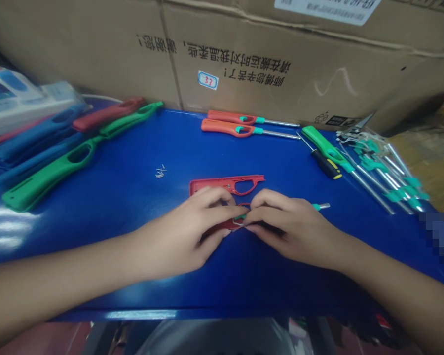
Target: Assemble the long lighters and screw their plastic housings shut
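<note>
My left hand (203,224) is closed on a red lighter shell half (222,226), thumb below and fingers above. From the right, the bent fingers of my right hand (284,222) pinch at the same lighter, beside a green part (240,216) and a thin pale wire (237,224). The tip of a metal tube with a green collar (322,206) pokes out past my right hand. Fingers hide most of the lighter's inside. Just beyond my hands lies another red shell half (210,184), hollow side up, touching neither hand.
Small screws (160,171) lie left of centre. Two orange lighters (222,126) rest against a cardboard box (114,54). At right are a green lighter (318,140), a screwdriver (326,163) and several metal tubes (388,172). Coloured shells (40,185) and a power strip (59,93) occupy the left.
</note>
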### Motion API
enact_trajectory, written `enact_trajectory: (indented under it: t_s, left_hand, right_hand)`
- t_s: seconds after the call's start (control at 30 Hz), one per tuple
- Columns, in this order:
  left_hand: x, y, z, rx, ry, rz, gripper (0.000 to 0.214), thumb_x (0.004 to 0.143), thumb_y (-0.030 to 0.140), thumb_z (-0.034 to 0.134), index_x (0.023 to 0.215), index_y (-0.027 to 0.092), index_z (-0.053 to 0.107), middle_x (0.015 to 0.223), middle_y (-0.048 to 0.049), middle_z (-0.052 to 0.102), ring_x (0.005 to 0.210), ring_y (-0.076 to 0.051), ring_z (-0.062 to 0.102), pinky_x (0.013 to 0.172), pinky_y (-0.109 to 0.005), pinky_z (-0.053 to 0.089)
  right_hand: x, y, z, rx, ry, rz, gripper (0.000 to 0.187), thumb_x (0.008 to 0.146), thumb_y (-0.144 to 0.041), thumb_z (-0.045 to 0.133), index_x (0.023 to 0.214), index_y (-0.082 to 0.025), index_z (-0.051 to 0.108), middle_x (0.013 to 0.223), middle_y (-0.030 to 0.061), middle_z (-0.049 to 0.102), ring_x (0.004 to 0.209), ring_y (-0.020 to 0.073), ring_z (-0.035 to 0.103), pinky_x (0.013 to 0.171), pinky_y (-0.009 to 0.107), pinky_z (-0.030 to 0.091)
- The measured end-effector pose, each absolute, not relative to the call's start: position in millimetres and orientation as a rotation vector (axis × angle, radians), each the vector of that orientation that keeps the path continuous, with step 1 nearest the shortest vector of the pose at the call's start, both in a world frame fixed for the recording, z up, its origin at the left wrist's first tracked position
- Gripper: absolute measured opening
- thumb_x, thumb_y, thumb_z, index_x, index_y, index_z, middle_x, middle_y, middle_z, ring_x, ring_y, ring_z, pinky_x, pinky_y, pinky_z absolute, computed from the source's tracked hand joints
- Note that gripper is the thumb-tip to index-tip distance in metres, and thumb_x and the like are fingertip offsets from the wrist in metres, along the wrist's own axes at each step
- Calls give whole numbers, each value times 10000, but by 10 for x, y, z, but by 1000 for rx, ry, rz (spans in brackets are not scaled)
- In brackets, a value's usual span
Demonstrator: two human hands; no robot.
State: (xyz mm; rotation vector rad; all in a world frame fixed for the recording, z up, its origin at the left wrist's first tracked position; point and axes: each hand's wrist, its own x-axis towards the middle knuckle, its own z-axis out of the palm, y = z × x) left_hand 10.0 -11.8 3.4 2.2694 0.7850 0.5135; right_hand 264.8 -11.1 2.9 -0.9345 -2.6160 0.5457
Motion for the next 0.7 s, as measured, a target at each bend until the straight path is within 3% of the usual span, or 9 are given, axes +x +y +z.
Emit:
enact_trajectory:
  t_s: [0.13,0.27,0.33,0.5,0.7]
  left_hand:
    - [91,-108,29,2275,785,506,308,1006,122,512,1278,190,641,1217,-77,577,1159,-180,561,1049,-300,476]
    - [84,-104,16,2301,786,508,363,1017,137,508,1362,193,607,1248,-85,577,1165,-179,563,1045,-293,480]
    - [81,-106,11,2320,788,509,381,1021,138,501,1385,192,598,1268,-89,575,1175,-178,561,1052,-292,476]
    - [75,-112,8,2336,777,504,417,1015,123,501,1415,207,582,1290,-91,569,1212,-184,547,1074,-311,473]
    - [65,-115,-2,2345,790,495,422,1021,137,507,1434,201,562,1311,-85,569,1225,-174,546,1085,-298,471]
  right_hand:
    - [2657,-89,53,-930,-2428,803,59,1000,-198,591,988,-227,641,1045,26,627,806,110,586,686,243,453]
    - [2682,-78,78,-1096,-2226,1005,18,1012,-240,580,1006,-230,566,728,-51,541,550,81,434,507,218,371]
    - [2686,-74,87,-1161,-2157,1065,43,1004,-227,576,1021,-236,538,661,-78,465,526,80,422,477,202,358]
    - [2684,-45,84,-1112,-2290,928,112,936,-140,631,1018,-215,645,769,-40,555,585,68,478,520,188,391]
    - [2718,-5,97,-943,-2482,718,101,988,-152,622,969,-166,721,877,14,616,739,82,569,659,202,424]
